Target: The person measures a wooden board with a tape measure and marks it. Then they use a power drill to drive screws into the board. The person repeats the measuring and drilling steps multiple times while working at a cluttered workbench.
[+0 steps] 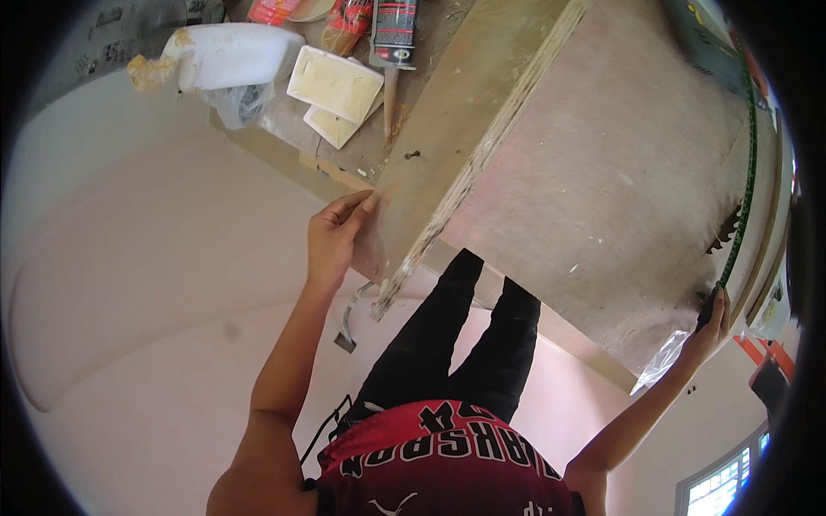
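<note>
My left hand (334, 236) is at the near left corner of a long brown plywood board (447, 103), its thumb and fingers closed on the board's edge. The board's pale, chipped layered edge runs away from me to the upper right. Far to the right, my right hand (712, 325) is wrapped around a dark object at the near end of a green tape measure blade (751, 163). That blade stretches up along the right side of the worktable. Beside it, a toothed saw blade (727, 228) shows at the table's surface.
The wide worn wooden tabletop (585, 172) spreads before me. At its far left lie a white plastic jug (237, 56), cream-filled white trays (335, 83) and a sealant cartridge (394, 30). A grey-green power tool (705, 47) sits far right. Clear plastic (662, 361) hangs near my right hand.
</note>
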Demonstrator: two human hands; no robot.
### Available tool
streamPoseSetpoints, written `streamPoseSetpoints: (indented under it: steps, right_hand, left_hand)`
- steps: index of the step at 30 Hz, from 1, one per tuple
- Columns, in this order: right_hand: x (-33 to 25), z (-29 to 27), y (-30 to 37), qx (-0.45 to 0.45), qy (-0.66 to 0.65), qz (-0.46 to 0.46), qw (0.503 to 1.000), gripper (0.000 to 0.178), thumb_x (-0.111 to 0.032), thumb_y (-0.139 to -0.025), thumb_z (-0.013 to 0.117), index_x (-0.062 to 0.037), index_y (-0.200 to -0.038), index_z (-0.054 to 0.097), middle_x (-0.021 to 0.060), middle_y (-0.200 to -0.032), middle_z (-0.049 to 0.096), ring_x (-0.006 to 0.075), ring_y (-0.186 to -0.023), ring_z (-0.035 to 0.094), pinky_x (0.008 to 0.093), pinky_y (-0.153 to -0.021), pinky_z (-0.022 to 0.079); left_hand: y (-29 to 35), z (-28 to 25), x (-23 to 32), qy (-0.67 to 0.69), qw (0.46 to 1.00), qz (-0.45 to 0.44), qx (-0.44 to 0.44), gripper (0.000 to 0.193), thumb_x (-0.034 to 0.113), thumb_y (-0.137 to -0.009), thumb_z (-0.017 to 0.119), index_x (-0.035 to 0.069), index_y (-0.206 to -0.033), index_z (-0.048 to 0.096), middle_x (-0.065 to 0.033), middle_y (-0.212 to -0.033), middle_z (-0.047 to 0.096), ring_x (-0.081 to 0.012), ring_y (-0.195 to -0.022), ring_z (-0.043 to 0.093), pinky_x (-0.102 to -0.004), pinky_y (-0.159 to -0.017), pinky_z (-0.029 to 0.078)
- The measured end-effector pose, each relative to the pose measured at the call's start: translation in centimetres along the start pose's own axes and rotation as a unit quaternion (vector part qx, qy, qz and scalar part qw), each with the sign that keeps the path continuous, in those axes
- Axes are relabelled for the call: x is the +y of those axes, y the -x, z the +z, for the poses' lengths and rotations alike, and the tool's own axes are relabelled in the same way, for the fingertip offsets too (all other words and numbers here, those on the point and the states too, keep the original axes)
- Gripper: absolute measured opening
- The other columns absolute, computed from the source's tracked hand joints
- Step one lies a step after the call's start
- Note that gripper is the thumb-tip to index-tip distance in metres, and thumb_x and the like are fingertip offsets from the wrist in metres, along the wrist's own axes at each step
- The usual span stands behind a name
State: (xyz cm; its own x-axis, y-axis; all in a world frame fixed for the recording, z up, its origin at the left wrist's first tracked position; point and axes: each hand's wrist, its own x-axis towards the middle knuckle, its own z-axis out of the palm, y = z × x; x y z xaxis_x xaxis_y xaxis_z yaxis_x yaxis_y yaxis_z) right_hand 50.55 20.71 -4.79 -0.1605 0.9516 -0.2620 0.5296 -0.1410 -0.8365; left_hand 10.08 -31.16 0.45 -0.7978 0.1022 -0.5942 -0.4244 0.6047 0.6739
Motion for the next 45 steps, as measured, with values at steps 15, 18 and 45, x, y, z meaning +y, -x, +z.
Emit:
streamPoseSetpoints:
  steps: [15,18,45]
  right_hand:
    - [-1.0,1.4,0.7,0.019,0.023,-0.006,1.000,0.034,-0.021,-0.103,0.064,0.0046,-0.124,0.074,0.0087,-0.118,0.073,0.0172,-0.107,0.067,0.0304,-0.095,0.053]
    - [-0.7,0.9,0.5,0.008,0.025,-0.012,1.000,0.034,-0.020,-0.103,0.065,0.0047,-0.124,0.074,0.0088,-0.118,0.073,0.0168,-0.107,0.067,0.0300,-0.095,0.052]
    - [-0.3,1.2,0.4,0.022,-0.019,-0.013,0.999,0.031,-0.020,-0.102,0.068,0.0032,-0.122,0.074,0.0045,-0.109,0.073,0.0111,-0.098,0.065,0.0250,-0.086,0.050]
  left_hand:
    - [0.0,0.9,-0.5,0.027,0.999,-0.001,0.016,0.038,0.025,-0.102,0.074,-0.002,-0.129,0.074,-0.0085,-0.110,0.078,-0.0101,-0.098,0.066,-0.0239,-0.092,0.051]
    - [0.0,0.9,-0.6,0.034,0.999,0.001,0.011,0.039,0.025,-0.101,0.075,-0.002,-0.129,0.073,-0.0090,-0.111,0.078,-0.0104,-0.098,0.066,-0.0240,-0.094,0.051]
    - [0.0,0.9,-0.9,0.038,0.999,0.002,0.011,0.039,0.024,-0.102,0.074,-0.001,-0.131,0.072,-0.0080,-0.114,0.078,-0.0097,-0.100,0.064,-0.0236,-0.095,0.050]
